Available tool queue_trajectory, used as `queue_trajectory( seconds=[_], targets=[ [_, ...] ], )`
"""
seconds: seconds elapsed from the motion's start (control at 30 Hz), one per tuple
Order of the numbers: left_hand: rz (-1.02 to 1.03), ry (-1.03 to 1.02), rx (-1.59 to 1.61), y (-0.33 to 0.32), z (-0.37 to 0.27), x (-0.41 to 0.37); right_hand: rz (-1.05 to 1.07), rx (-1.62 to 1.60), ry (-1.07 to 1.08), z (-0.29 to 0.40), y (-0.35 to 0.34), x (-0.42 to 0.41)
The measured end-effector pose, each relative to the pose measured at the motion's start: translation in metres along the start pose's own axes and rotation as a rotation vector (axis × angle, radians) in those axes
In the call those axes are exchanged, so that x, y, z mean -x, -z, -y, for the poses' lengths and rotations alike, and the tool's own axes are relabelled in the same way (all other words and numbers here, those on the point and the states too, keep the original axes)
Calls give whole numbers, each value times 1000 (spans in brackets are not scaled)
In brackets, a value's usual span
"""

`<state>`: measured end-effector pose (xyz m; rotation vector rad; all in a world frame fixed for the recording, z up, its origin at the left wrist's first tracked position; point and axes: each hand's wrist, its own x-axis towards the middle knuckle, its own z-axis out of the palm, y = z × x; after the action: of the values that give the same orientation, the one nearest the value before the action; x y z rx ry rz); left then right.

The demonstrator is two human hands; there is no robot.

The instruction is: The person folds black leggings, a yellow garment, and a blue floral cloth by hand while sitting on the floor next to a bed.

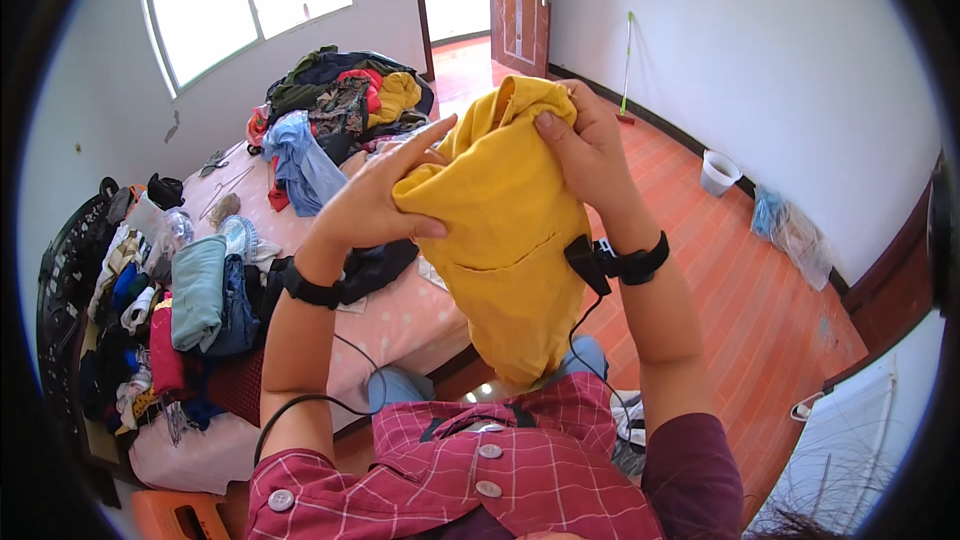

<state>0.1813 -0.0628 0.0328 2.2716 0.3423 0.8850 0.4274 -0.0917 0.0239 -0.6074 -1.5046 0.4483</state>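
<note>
A yellow cloth garment [517, 240] hangs in front of my chest, its top edge bunched and a seam or slit across its middle. My right hand [589, 139] pinches the upper right edge between thumb and fingers. At the upper left edge, my left hand [390, 195] has its thumb on the near side of the cloth, and some fingers are hidden behind or inside it. The garment's lower end narrows down near my lap. Both wrists wear black straps with cables.
Left of me a bed with a pink dotted sheet [405, 322] bears a heap of clothes [352, 97], a light blue garment [300, 161] and stacked folded clothes [199, 300]. An orange plastic object [180, 514] stands lower left. Along the right wall are a broom [627, 67], a white bucket [718, 174] and plastic bags [799, 240].
</note>
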Motion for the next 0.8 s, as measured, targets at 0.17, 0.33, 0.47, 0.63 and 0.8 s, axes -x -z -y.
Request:
queue_trajectory(
  seconds=[0.17,0.33,0.47,0.63,0.8],
  targets=[
    [49,-205,-721,11,-20,-10,-65,407,42,3,19,3],
    [-82,-89,-1049,29,-26,-13,-80,396,-10,0,2,10],
    [-206,-22,-1007,48,-16,2,-4,338,-49,-16,-16,4],
    [-244,-67,-617,10,-17,-18,114,269,35,-15,-55,-5],
    [1,7,-251,25,2,-45,125,64,51,-27,-60,-9]
  ],
)
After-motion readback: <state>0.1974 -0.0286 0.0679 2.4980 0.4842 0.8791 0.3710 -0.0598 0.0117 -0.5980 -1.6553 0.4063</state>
